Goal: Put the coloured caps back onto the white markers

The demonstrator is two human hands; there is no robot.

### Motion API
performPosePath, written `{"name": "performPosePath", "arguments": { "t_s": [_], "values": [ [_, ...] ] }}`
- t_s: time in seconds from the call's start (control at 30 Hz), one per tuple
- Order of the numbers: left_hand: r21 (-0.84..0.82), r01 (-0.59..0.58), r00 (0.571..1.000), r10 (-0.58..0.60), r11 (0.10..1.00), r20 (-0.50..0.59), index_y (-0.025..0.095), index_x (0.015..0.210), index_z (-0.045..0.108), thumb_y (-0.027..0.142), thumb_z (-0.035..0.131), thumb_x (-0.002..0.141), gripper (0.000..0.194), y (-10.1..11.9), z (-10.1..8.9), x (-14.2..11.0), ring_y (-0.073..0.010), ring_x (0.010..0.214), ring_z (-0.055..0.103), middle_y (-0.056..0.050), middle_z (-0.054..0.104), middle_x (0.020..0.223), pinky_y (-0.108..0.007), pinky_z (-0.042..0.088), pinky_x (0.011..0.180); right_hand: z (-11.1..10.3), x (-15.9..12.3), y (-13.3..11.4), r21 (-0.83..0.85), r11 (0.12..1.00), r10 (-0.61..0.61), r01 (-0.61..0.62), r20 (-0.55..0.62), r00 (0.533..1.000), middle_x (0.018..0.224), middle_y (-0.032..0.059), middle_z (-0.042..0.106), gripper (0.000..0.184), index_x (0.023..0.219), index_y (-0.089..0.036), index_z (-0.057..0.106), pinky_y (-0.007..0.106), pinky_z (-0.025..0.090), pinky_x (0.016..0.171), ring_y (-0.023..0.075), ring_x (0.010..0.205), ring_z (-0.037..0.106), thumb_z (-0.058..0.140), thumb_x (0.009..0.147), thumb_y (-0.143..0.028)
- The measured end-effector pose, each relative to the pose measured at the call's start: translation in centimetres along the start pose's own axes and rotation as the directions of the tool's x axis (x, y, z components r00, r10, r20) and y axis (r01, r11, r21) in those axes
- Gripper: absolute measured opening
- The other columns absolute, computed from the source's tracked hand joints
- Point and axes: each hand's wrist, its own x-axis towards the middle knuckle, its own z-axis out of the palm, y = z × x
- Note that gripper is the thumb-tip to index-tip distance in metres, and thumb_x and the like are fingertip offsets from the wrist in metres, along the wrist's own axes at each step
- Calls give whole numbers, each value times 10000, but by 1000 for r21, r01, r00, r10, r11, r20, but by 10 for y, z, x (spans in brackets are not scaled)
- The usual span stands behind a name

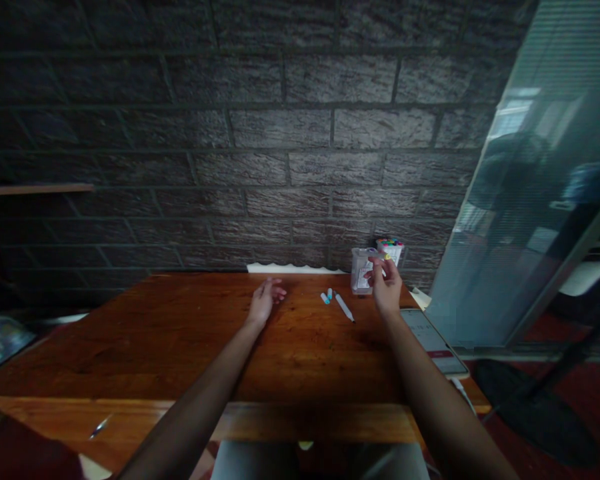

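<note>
My right hand [386, 285] pinches a pale marker with a yellow end [387, 256], held sideways over the mouth of a clear plastic box [360, 270]. My left hand [266, 299] lies on the wooden table with its fingers apart and loosely bent, holding nothing. Between the hands lies an uncapped white marker [344, 308], slanting across the tabletop. Two small white and teal caps, a nearer cap [325, 298] and a farther cap [329, 293], sit just left of it. Behind my right hand stands a second box [397, 253] filled with several colourful markers.
A tablet or large phone [433, 343] with a lit screen lies by the right edge of the table [300, 373], a white cable [463, 393] plugged into it. A dark brick wall [260, 133] rises behind the table. Glass [530, 200] stands to the right.
</note>
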Motion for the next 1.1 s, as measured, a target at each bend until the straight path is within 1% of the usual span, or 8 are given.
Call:
{"name": "performPosePath", "arguments": {
  "t_s": [0.1,0.23,0.5,0.63,0.8,0.93,1.03,1.1],
  "values": [
    [13,-4,1000,4,1000,-4,127,882,650,704,542,707,613,0,0,0,-139,490,574,-56,667,607,-243,400,489,-1,0,0,-12,1000,-1,2,48,999,1150,79,650,491,1222,-228,530,195,391,440,66,534,551,582,808,-485],
    [20,-9,1000,10,1000,-12,127,888,648,703,540,707,613,-1,0,0,-142,495,576,-57,669,614,-245,402,493,-1,-1,0,8,1000,-23,22,126,992,1262,88,608,622,1393,-305,365,211,399,435,70,516,561,557,826,-473],
    [8,-18,1000,18,1000,-20,129,875,644,671,561,705,574,-2,0,1,-138,492,572,-57,669,613,-242,398,487,-1,1,-2,45,999,9,-21,257,966,1499,70,370,775,1470,-411,180,242,426,430,139,674,654,575,808,-492],
    [6,-22,1000,22,1000,-3,128,883,638,655,564,708,560,-4,1,1,-130,485,563,-47,665,610,-234,390,476,-2,5,-4,47,998,20,-36,304,952,1513,76,345,855,1488,-419,74,236,437,444,137,694,653,585,804,-466],
    [11,-31,1000,31,999,3,134,883,629,677,572,681,582,-7,1,3,-125,481,549,-40,659,605,-228,376,471,-5,8,1,-16,1000,18,-14,283,959,1451,91,438,703,1463,-365,250,217,406,415,114,637,635,544,828,-433],
    [37,-47,999,47,998,3,134,895,635,674,556,701,579,-9,-1,4,-134,491,556,-50,663,620,-237,382,481,-9,8,11,-141,990,11,13,169,986,1190,102,636,515,1311,-229,495,229,424,428,95,520,576,503,844,-445],
    [57,-63,998,62,996,12,131,913,635,668,539,720,579,-10,-2,4,-134,499,559,-49,664,631,-236,385,486,-10,2,20,-360,933,77,20,254,964,929,75,705,368,1027,-168,656,256,479,505,117,534,570,527,832,-452],
    [77,-71,997,70,995,17,125,925,631,674,521,729,593,-10,-2,5,-130,506,558,-45,661,637,-231,387,489,-8,-5,26,-545,835,157,76,368,916,872,70,713,289,912,-166,683,269,505,605,150,651,620,599,796,-417]
  ]
}}
